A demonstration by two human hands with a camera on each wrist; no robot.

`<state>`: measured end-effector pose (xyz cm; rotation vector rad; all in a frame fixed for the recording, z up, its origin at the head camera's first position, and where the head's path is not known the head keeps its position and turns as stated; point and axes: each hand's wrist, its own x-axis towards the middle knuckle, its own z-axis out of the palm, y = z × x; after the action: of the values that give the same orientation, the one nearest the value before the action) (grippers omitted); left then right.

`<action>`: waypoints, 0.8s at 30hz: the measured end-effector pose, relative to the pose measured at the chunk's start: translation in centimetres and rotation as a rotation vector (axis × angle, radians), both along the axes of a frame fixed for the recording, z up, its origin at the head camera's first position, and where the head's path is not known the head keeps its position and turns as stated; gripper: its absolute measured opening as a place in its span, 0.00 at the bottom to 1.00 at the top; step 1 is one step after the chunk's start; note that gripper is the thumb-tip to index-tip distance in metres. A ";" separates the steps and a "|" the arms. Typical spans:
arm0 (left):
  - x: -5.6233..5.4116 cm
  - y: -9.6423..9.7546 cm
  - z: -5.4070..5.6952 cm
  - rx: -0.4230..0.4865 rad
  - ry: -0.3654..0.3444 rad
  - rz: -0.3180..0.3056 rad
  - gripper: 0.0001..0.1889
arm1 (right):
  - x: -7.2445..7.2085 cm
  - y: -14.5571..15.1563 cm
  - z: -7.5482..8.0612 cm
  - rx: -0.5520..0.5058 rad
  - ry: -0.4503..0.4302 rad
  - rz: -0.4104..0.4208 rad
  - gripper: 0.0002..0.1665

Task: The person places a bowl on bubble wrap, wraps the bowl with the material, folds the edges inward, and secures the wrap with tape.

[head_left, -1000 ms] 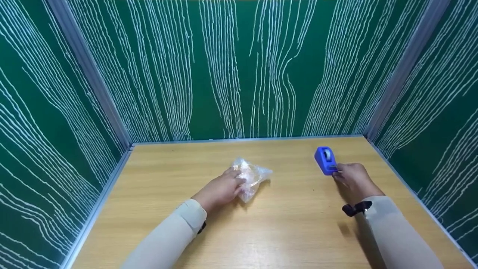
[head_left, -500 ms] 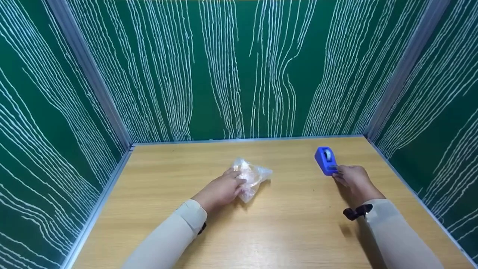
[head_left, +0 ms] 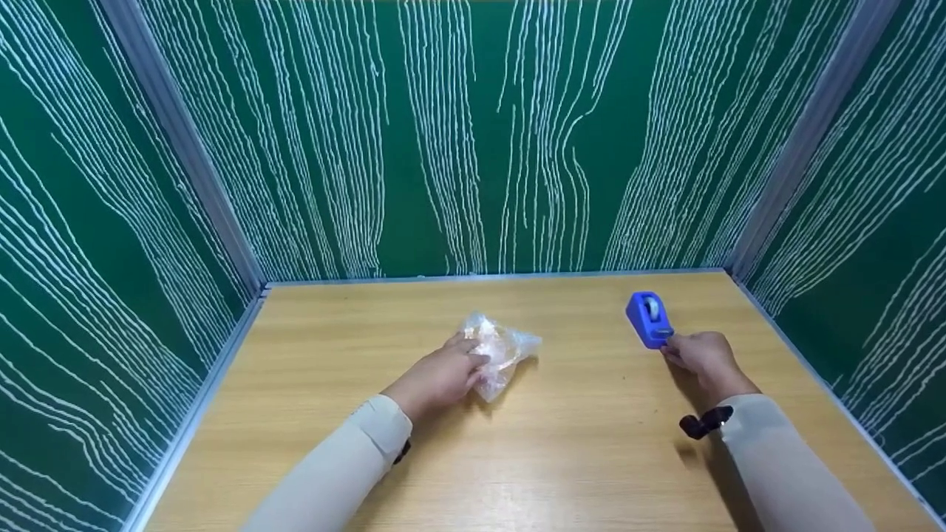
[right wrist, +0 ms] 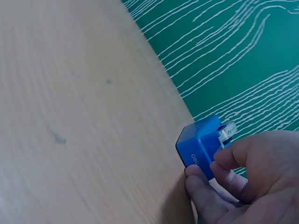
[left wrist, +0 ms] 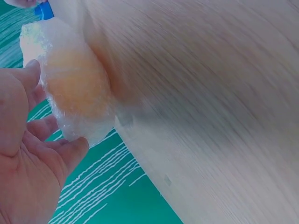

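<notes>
A clear bubble-wrapped bundle [head_left: 504, 353] lies on the wooden table, left of the tape dispenser. My left hand [head_left: 440, 373] grips its near left side. Up close in the left wrist view, the thumb and fingers curl about the bundle [left wrist: 77, 88], and something orange-tan shows through the wrap. On the right stands a blue tape dispenser [head_left: 649, 319] with a roll of clear tape. My right hand [head_left: 706, 362] pinches its near, cutter end; in the right wrist view the fingertips meet beside the dispenser's body [right wrist: 194, 149]. Whether they hold a tape end, I cannot tell.
The wooden table [head_left: 562, 458] is enclosed at the back and both sides by green panels [head_left: 414, 222] with white wavy lines. Grey metal posts [head_left: 199, 170] stand at the back corners. A dark strap [head_left: 706, 421] circles the right wrist.
The head view has shifted very slightly. My right hand sits a touch lower at the dispenser's near end. My left hand keeps the same hold on the bubble-wrapped bundle.
</notes>
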<state>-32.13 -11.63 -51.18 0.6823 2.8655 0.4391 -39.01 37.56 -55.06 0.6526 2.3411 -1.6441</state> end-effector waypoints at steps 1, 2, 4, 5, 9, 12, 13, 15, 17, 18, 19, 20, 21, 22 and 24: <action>0.0 0.0 0.0 0.000 0.000 0.003 0.26 | 0.0 0.0 0.0 0.019 0.001 0.003 0.36; 0.0 -0.1 0.0 0.000 0.000 0.003 0.26 | 0.0 -0.1 0.0 0.034 0.002 0.008 0.36; 0.0 0.0 0.0 -0.008 0.014 -0.007 0.26 | -0.1 0.0 0.0 0.069 0.010 0.018 0.36; -0.1 0.0 0.0 -0.012 0.021 -0.013 0.25 | -0.1 0.0 0.0 0.082 0.007 0.020 0.35; -0.1 0.1 -0.1 -0.024 0.031 -0.025 0.25 | -0.2 0.0 0.1 0.109 -0.003 0.023 0.35; -0.1 0.1 -0.1 -0.016 0.015 -0.008 0.25 | -0.3 -0.1 0.3 0.124 -0.011 0.031 0.33; -0.1 0.0 0.0 -0.015 0.012 -0.005 0.25 | -0.3 0.0 0.3 0.135 -0.006 0.038 0.33; -0.1 0.0 0.0 -0.016 0.013 -0.006 0.25 | -0.3 0.0 0.3 0.150 0.000 0.050 0.31; -0.1 0.0 0.0 -0.015 0.008 -0.008 0.26 | -0.3 0.1 0.3 0.158 -0.003 0.063 0.31; 0.0 -0.1 0.1 -0.012 0.004 -0.007 0.26 | -0.3 0.1 0.3 0.159 -0.006 0.067 0.31; 0.0 -0.1 0.0 -0.008 0.001 -0.005 0.26 | -0.3 0.1 0.3 0.158 -0.008 0.072 0.32; 0.0 -0.2 0.0 -0.002 -0.005 -0.001 0.26 | -0.3 0.1 0.3 0.156 -0.009 0.075 0.32; 0.0 -0.2 0.0 0.006 -0.010 0.003 0.26 | -0.3 0.1 0.3 0.153 -0.013 0.078 0.33; 0.0 -0.2 0.0 0.011 -0.015 0.006 0.26 | -0.3 0.1 0.3 0.150 -0.017 0.080 0.33; 0.1 -0.2 -0.1 0.017 -0.020 0.009 0.26 | -0.2 0.2 0.2 0.146 -0.031 0.088 0.35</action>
<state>-32.08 -11.86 -51.28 0.6636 2.8502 0.4696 -39.25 37.78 -54.82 0.5879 2.4481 -1.4267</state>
